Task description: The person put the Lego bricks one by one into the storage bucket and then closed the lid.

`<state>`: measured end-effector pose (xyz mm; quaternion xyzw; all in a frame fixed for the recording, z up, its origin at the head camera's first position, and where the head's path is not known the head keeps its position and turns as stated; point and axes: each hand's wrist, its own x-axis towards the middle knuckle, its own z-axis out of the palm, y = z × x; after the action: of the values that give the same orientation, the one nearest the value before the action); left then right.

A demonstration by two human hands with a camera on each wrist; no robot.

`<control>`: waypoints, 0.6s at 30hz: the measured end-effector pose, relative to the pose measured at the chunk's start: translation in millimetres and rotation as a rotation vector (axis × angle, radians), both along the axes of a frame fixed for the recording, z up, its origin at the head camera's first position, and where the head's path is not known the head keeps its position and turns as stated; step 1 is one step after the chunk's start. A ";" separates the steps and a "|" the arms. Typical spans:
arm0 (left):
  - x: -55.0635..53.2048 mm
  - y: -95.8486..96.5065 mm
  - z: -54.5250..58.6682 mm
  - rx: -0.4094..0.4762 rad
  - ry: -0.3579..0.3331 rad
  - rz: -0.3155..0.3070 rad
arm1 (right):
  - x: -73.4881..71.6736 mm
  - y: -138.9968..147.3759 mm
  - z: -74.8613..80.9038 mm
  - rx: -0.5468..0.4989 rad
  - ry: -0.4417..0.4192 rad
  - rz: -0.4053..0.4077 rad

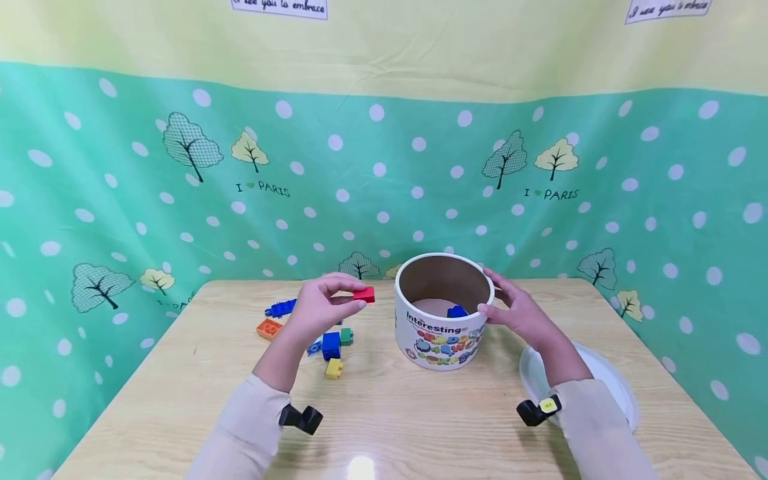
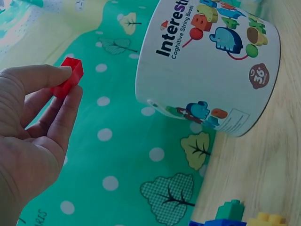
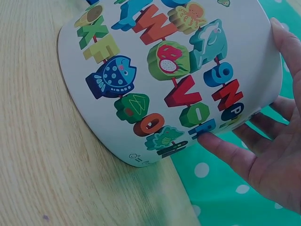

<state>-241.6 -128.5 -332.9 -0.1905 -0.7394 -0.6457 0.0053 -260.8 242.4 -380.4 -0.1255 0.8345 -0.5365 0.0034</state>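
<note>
My left hand (image 1: 318, 308) pinches a red building block (image 1: 365, 295) between thumb and fingers, in the air just left of the bucket's rim. The left wrist view shows this block (image 2: 73, 77) at the fingertips, apart from the bucket. A white printed bucket (image 1: 441, 340) stands upright on the table, its top uncovered. Inside it lies a blue block (image 1: 457, 311). My right hand (image 1: 521, 315) grips the bucket's right side near the rim, thumb towards the front and the other fingers farther back. In the right wrist view, fingertips touch the printed wall (image 3: 141, 84).
Left of the bucket lie loose blocks: an orange one (image 1: 269, 328), a long blue one (image 1: 280, 308), a blue one (image 1: 331, 347), a green one (image 1: 347, 336) and a yellow one (image 1: 333, 369). A white round lid or plate (image 1: 618, 387) lies under the right forearm. A patterned curtain (image 1: 384, 180) hangs behind the table.
</note>
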 end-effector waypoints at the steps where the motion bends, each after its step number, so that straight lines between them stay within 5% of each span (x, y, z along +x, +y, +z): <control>1: -3.1 1.9 -1.1 0.000 0.005 -0.003 | -0.1 -0.2 -0.5 -0.002 -0.002 0.001; 9: -15.6 21.4 6.7 -0.049 0.072 -0.032 | 2.0 -2.5 -1.4 0.006 -0.007 -0.003; 18: -35.1 46.0 21.1 -0.138 0.055 -0.039 | 2.9 -1.7 0.3 0.006 -0.009 -0.006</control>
<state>-276.7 -82.5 -311.8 -0.2223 -0.7780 -0.5876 -0.0001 -257.9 240.8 -380.1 -0.1209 0.8364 -0.5345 0.0058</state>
